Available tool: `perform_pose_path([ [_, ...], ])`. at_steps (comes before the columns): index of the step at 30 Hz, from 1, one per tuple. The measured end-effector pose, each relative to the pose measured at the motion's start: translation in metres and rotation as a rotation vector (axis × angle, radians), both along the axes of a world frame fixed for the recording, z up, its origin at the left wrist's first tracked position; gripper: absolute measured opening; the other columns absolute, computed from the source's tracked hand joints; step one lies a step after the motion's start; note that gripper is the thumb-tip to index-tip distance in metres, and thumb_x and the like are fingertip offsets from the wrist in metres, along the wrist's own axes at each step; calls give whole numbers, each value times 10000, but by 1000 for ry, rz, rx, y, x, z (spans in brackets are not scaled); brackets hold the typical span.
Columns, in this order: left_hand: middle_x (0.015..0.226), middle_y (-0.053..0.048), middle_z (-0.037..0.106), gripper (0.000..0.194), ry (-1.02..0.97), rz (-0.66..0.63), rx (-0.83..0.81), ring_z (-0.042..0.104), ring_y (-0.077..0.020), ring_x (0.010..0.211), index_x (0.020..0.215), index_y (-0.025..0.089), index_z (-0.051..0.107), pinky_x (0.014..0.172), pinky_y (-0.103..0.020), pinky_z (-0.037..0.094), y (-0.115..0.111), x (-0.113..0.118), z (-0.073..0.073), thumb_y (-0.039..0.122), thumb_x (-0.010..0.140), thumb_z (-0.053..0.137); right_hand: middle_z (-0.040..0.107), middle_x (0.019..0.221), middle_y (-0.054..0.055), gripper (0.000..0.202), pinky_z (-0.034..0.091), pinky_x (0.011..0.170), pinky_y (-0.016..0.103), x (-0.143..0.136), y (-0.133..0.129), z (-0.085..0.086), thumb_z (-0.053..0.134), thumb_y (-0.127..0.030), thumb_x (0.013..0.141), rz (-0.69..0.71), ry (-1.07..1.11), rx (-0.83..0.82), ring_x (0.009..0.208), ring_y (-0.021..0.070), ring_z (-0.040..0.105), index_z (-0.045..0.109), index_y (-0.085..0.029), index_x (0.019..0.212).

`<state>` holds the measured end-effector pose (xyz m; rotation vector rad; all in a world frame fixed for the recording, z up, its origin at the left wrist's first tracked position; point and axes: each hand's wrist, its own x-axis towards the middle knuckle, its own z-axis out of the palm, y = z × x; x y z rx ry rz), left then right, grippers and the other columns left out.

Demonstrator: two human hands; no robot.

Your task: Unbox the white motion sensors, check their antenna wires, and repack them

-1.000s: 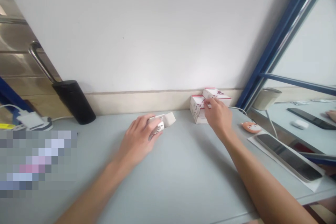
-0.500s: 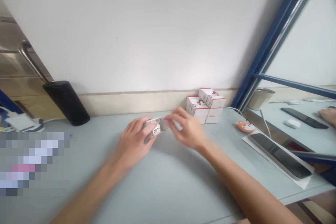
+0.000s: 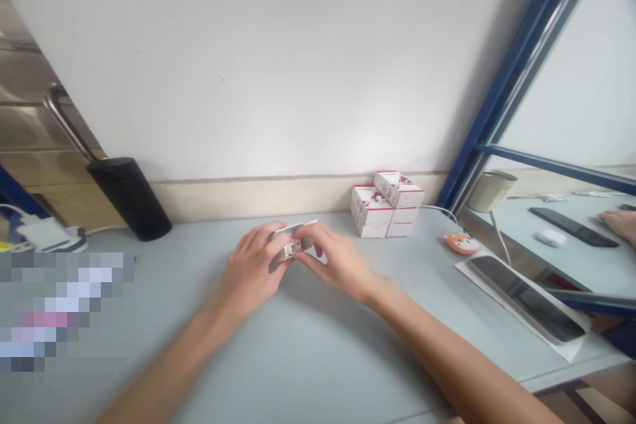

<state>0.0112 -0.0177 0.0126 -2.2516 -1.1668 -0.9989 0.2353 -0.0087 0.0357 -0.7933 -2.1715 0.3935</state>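
Note:
Just in front of the wall, my left hand [image 3: 256,258] is wrapped round a small white box [image 3: 309,225], whose opened end faces right and toward me. A pale part with a dark spot shows in the opening. My right hand [image 3: 340,262] reaches in from the right, its thumb and forefinger pinching at that open end. Its fingers hide much of the opening, so I cannot tell whether they grip the box's edge or the part inside. To the right, a stack of small white boxes [image 3: 375,217] with red edges and dark red print stands against the wall.
A black cylinder [image 3: 130,199] stands back left, near a white charger [image 3: 44,235] and its cable. At right are an orange animal-face item [image 3: 462,243], a dark phone [image 3: 527,298] on white paper, and a blue-framed mirror [image 3: 561,212]. A blurred patch covers the left front.
My right hand has moved left from beside the opening onto the box's open end, its fingertips now close to my left thumb. The left hand keeps its hold. The view has shifted slightly.

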Motion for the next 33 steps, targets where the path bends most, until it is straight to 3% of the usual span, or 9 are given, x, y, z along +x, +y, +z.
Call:
perform_pose_path([
  [4,1339,-103,666,414,45,-58,57,673,-291,1208,1300,291,508,990,-457,568,-1,2,-2,114,954,648,700,1194,33,204,514,788,286,2,1,0,629,-299,1043,7,-39,-13,839,146,668,651,-302,1246],
  [8,1325,-105,671,386,21,-55,34,673,-295,1205,1294,298,510,981,-467,569,-1,2,-1,163,970,669,716,1082,35,139,506,744,287,16,4,15,626,-370,1032,-68,18,89,789,151,649,678,-267,1110],
  [12,1316,-100,676,337,-39,-70,6,674,-282,1173,1243,288,515,956,-454,571,-2,1,1,178,971,681,728,1048,49,328,496,735,314,45,19,30,574,-443,1025,-453,194,152,757,170,640,596,-259,1295],
  [15,1325,-90,668,362,-22,-76,8,658,-273,1192,1249,290,513,963,-437,561,-4,1,1,141,964,679,744,1041,32,403,469,727,328,69,37,29,549,-487,1016,-732,213,115,757,188,654,551,-276,1360],
  [17,1333,-89,659,383,-1,-73,10,646,-276,1203,1262,290,507,976,-442,553,-5,2,0,126,961,677,758,1066,34,448,451,717,334,81,48,23,551,-496,1002,-828,182,58,757,200,663,514,-271,1387],
  [21,1330,-94,650,402,14,-70,21,635,-278,1206,1288,295,496,981,-444,551,-5,2,-1,128,966,671,776,1103,41,423,435,714,332,91,59,14,549,-490,990,-889,104,-15,813,219,689,539,-259,1344],
  [27,1305,-92,645,425,-36,-74,15,646,-266,1140,1322,310,486,970,-438,554,-3,0,0,139,974,663,792,1110,75,377,468,786,346,95,60,13,528,-419,1006,-904,23,-16,949,254,716,685,-241,1299],
  [33,1315,-100,640,448,-77,-69,28,650,-265,1164,1360,316,485,970,-422,560,-3,0,0,161,981,667,717,1305,98,359,474,768,346,93,58,9,486,-401,1044,-936,-73,9,1029,262,700,741,-268,1261],
])
